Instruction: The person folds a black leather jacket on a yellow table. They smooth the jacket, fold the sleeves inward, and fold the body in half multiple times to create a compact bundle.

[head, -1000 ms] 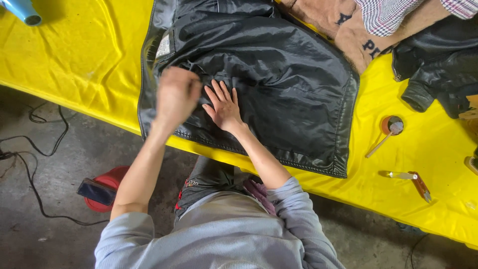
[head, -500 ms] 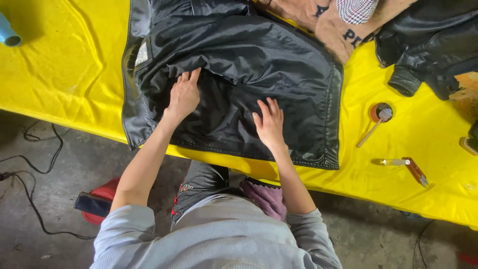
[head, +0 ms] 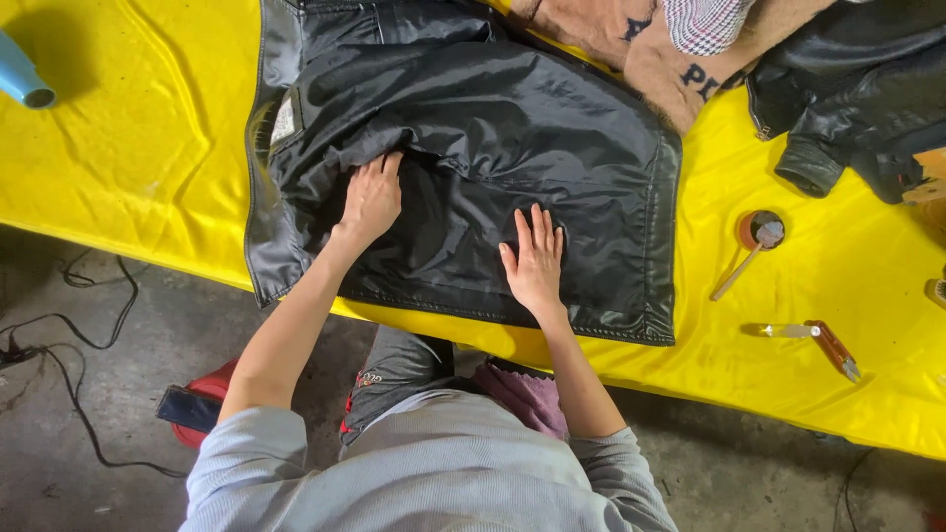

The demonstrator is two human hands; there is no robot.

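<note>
Hands have been spread apart since a second ago: left hand pressed flat at 10 o'clock on the black jacket lining, right hand laid open-palmed at 5 o'clock, nothing clamped in either grip.

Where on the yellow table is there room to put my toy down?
Bare yellow table lies between the blue cup and the black jacket. It is crowded right of the jacket: a small round tin, a brown-handled tool, another dark jacket.

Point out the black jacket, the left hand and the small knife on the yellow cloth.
black jacket point(head: 552, 128): head view, on the shiny lining of its upper middle.
left hand point(head: 371, 200): head view, on the back of the hand.
knife point(head: 833, 347): head view, on its brown handle.
</note>
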